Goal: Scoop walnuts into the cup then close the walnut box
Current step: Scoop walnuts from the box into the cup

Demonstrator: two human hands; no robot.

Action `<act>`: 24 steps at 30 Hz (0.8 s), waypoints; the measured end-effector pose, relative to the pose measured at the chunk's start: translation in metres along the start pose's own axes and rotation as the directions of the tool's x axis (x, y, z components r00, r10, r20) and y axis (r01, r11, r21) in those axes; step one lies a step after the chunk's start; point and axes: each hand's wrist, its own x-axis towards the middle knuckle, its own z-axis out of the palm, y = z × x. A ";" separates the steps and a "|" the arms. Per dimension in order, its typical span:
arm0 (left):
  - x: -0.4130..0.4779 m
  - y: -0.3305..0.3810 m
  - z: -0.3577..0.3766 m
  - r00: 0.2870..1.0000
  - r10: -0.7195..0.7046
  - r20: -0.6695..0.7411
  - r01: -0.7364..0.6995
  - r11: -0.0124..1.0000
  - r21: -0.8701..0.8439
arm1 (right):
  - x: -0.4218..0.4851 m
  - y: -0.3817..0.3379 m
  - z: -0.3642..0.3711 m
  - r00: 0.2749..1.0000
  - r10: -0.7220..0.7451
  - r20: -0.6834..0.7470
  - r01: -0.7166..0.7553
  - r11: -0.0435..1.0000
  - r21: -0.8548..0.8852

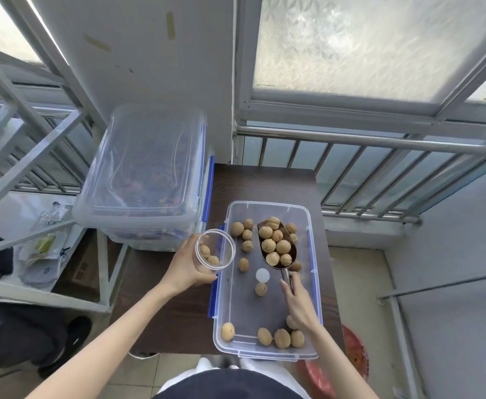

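Observation:
A clear walnut box [313,286] with blue clips stands open on a dark brown table [265,182]. Loose walnuts [282,337] lie scattered inside it, near and far. My right hand [299,305] grips the handle of a metal scoop [277,244], which is heaped with several walnuts inside the box. My left hand [185,267] holds a clear cup [215,249] tilted at the box's left edge; two walnuts lie in it. A small white disc [262,275] lies on the box floor. The box lid is not in view.
Stacked clear lidded bins [146,174] stand left of the table. A metal shelf frame [34,156] holds bags at far left. A railing [380,168] runs behind the table. A red basin [354,361] sits on the floor at right.

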 end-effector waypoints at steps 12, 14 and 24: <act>0.004 -0.001 0.004 0.999 0.044 -0.030 -0.043 0.998 0.040 | -0.056 -0.074 -0.063 0.934 -0.208 0.291 0.322 0.845 -0.428; 0.006 0.002 0.004 0.997 0.058 -0.047 -0.056 0.997 0.051 | -0.052 -0.091 -0.064 0.926 -0.190 0.325 0.340 0.792 -0.507; 0.006 0.000 0.004 0.988 0.137 -0.067 -0.123 0.974 0.190 | -0.048 -0.175 -0.043 0.928 -0.098 0.359 0.360 0.483 -0.798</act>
